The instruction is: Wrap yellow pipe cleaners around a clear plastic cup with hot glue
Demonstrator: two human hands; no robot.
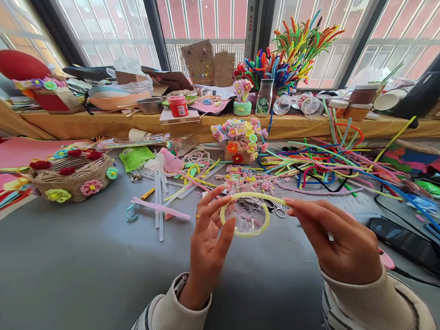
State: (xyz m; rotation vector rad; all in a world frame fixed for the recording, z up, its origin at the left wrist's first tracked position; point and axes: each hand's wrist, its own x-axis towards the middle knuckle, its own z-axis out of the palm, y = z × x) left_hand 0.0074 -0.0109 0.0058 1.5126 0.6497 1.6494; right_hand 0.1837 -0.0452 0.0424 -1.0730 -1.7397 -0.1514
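Left hand: thumb and fingers are grasping a round, clear plastic cup, a yellow, fuzzy pipe cleaner curling around its edge.
Right hand: thumb and fingertips are pinching the pipe cleaner's end, between two and three o'clock from the cup.
Smooth grey tabletop: small silver scissors are lying at three o'clock; an oval, tan woven basket with fuzzy flowers is sitting between nine and ten.

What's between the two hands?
Head view: a yellow pipe cleaner runs from the left hand to the right hand, looped around a clear plastic piece. Scissors show beyond.
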